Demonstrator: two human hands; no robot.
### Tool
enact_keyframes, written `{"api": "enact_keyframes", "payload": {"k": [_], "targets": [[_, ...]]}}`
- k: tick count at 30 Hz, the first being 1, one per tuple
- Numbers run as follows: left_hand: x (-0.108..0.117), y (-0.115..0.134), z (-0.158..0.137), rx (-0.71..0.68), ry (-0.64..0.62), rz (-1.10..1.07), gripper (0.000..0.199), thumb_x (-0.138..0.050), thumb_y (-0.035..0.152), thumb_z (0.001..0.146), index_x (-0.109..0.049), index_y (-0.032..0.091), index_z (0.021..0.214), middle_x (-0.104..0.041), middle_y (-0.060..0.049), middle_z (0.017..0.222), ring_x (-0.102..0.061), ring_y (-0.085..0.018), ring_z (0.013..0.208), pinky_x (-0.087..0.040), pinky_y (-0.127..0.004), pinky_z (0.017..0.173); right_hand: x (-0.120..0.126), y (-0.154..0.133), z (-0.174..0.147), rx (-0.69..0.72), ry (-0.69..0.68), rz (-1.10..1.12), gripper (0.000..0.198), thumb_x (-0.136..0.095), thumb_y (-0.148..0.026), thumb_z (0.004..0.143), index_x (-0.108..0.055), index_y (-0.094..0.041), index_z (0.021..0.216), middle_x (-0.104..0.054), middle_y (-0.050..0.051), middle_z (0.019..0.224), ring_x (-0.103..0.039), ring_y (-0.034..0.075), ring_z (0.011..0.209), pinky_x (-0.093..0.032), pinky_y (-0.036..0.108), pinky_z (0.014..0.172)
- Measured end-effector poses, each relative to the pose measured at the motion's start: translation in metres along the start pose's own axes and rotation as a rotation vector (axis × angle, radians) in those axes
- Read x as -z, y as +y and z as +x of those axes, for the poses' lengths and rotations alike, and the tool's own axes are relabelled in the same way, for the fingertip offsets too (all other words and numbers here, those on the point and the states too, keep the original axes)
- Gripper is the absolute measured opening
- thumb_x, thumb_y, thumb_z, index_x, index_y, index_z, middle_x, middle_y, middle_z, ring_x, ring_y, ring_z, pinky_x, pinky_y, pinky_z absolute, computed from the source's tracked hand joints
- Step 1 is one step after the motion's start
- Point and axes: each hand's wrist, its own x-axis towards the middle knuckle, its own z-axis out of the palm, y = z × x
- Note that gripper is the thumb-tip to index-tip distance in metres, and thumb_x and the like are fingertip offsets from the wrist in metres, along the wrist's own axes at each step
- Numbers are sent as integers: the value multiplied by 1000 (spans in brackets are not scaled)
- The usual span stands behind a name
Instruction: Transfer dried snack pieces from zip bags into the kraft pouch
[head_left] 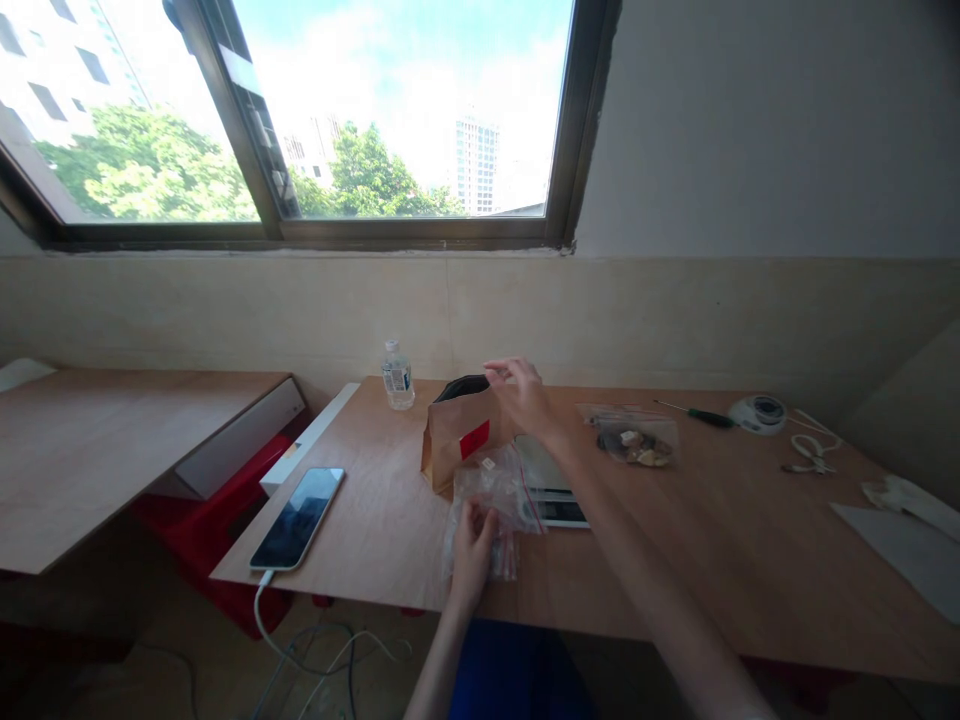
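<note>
Centrally, on a plywood table [750, 560] beneath a window [420, 110], a brown paper bag [454, 425] with a red label [474, 439] stands upright with its dark mouth open. The person's right hand [521, 392] is at the right side of that mouth, fingers bent and thumb close to them; whether it grips the rim cannot be told. The left hand [474, 540], nearer the table's front edge, has thumb and fingers pinched together on a clear plastic bag [487, 487] in front of the paper one.

A flat scale [545, 468] lies just right of the bags, partly blocked: clear plastic overlaps its left side and the right forearm [637, 540] crosses its right.

Behind the paper bag, to its left, stands a capped clear bottle [398, 380]. At the table's left edge lies a phone [298, 518] (screen dark, a white cable [260, 603] plugged into its near end). Right of the forearm are a zip bag of stones [641, 442], a screwdriver [709, 416] pointing left, a white dome camera [757, 414] with a coiled lead [814, 452], and white paper [904, 560] near the right edge. A red stool [199, 530] sits between this table and another [97, 430] at left.
</note>
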Motion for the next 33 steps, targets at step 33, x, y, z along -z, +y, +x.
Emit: {"api": "enact_keyframes", "payload": {"k": [33], "targets": [[-39,91,8,-138,220,254,24,-40,45,87,-44,21,84,-60,-4,80,-59,-19,75,-43,-28,68,12,7,-133,-552,258,268,27,-41,-51,85,-42,-24,81,-55,3,72,-53,17,56,-42,28,46]]}}
